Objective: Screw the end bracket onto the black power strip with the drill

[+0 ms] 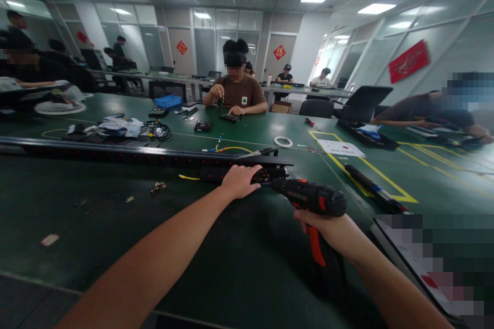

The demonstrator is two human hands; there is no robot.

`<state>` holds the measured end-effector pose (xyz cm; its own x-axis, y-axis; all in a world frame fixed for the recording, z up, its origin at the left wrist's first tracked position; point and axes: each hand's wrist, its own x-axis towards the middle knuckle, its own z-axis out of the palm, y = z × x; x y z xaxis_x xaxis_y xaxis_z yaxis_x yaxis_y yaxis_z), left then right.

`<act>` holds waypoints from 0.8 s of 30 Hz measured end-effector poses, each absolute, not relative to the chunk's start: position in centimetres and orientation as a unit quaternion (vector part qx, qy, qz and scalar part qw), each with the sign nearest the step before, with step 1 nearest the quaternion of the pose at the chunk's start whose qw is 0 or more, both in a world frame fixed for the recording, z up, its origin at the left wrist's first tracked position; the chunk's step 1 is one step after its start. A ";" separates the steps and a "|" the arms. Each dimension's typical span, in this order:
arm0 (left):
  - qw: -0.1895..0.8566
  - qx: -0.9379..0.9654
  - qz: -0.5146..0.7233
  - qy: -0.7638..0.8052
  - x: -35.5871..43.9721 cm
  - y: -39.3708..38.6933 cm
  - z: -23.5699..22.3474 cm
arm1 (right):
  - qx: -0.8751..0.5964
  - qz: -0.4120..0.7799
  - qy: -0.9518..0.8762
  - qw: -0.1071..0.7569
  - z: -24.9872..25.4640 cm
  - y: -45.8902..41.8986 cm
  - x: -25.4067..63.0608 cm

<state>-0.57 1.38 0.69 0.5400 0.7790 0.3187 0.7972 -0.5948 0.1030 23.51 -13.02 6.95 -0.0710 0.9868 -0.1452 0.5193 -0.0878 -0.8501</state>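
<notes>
My right hand (335,234) grips a black and red cordless screwdriver (312,197), its tip pointed left at the near end of a long black power strip (146,154). My left hand (240,180) rests on that end of the strip, fingers curled over its open housing. Yellow and blue wires (227,149) stick out beside it. A few small brass screws (158,187) lie on the green table (96,216) to the left of my left hand.
A roll of white tape (283,141), a paper sheet (341,147) and a black pen-like tool (372,186) lie to the right. A person (236,93) works opposite; a blue bin (168,101) and cables (156,130) sit far left. Another person's arm (420,113) is at right.
</notes>
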 end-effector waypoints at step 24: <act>0.027 -0.877 -0.171 -0.448 -0.6 1.5 0.6 | -0.620 0.419 -0.599 0.286 7.2 -13.2 23.3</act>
